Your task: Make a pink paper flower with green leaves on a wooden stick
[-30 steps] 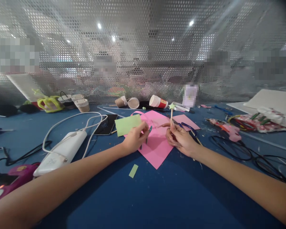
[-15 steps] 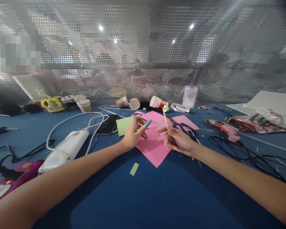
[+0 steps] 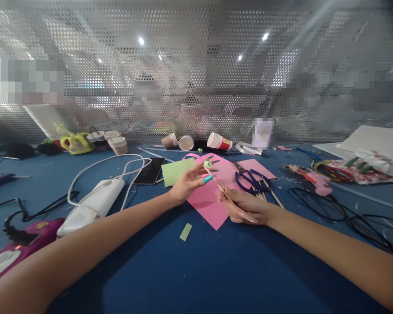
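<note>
In my right hand (image 3: 245,206) a thin wooden stick (image 3: 218,185) is pinched, slanting up to the left. A small folded light green paper piece (image 3: 208,164) sits at its upper tip. My left hand (image 3: 190,179) has its fingers stretched out and apart around that tip; whether they touch it I cannot tell. Beneath both hands lie pink paper sheets (image 3: 212,211), with a green sheet (image 3: 177,171) beside my left hand. Blue-handled scissors (image 3: 253,181) rest just beyond my right hand, and several loose sticks (image 3: 276,196) lie close by.
A small green strip (image 3: 185,232) is on the blue table nearer to me. To the left are a white power strip (image 3: 91,207), a phone (image 3: 149,171) and a purple glue gun (image 3: 36,244). A pink glue gun (image 3: 319,183) with black cables lies right; paper cups (image 3: 219,141) stand behind.
My right hand has tipped the stick from nearly upright over to the left, bringing its green tip to my left hand. My left fingers have straightened out.
</note>
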Action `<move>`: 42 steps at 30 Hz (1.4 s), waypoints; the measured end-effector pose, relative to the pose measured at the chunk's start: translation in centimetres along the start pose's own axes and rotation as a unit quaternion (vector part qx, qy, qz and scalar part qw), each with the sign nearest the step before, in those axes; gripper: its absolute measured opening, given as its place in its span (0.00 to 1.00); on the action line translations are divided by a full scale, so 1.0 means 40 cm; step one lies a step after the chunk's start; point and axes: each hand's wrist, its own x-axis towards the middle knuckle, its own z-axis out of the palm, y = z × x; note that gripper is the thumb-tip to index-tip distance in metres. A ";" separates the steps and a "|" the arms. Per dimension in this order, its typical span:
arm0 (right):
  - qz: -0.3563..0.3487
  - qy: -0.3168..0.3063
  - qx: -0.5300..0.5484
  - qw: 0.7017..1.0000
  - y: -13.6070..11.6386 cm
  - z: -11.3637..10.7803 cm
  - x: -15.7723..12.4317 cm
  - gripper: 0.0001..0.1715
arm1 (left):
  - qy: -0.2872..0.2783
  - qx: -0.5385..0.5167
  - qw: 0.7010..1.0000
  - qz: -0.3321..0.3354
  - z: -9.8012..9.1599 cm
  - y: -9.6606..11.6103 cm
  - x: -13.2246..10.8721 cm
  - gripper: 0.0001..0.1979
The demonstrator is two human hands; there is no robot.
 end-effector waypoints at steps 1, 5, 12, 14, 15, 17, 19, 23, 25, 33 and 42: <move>0.006 -0.010 -0.001 1.000 0.000 -0.004 0.001 0.19 | 0.011 -0.017 1.000 -0.014 0.003 0.000 0.000 0.27; 0.020 -0.019 -0.014 1.000 0.003 -0.016 0.004 0.19 | 0.066 -0.063 0.994 -0.059 0.007 -0.006 -0.004 0.12; -0.032 -0.009 0.007 0.999 0.018 -0.022 0.004 0.16 | 0.105 -0.130 0.979 -0.121 -0.005 -0.006 0.000 0.18; -0.061 0.017 0.017 0.998 0.017 -0.018 0.006 0.15 | 0.126 -0.137 0.973 -0.139 -0.005 -0.003 0.002 0.17; -0.071 0.036 0.026 0.996 0.015 -0.016 0.007 0.15 | 0.139 -0.135 0.970 -0.147 -0.005 -0.001 0.003 0.16; -0.080 0.081 0.049 0.992 0.008 -0.012 0.010 0.14 | 0.156 -0.121 0.967 -0.162 -0.002 0.004 0.003 0.13; -0.079 0.118 0.074 0.987 0.000 -0.012 0.013 0.12 | 0.167 -0.104 0.966 -0.169 0.000 0.007 0.004 0.13; -0.090 0.141 0.119 0.979 -0.005 -0.024 0.012 0.07 | 0.194 -0.083 0.963 -0.167 -0.005 0.005 0.009 0.15; -0.092 0.149 0.135 0.975 -0.004 -0.031 0.010 0.05 | 0.200 -0.076 0.963 -0.166 -0.008 0.000 0.012 0.16; -0.080 0.154 0.108 0.979 0.002 -0.035 0.018 0.08 | 0.079 0.058 0.985 -0.141 0.014 0.000 -0.012 0.20; -0.103 0.153 0.094 0.978 0.003 -0.009 0.018 0.08 | 0.213 0.561 0.796 0.077 -0.045 0.051 -0.011 0.25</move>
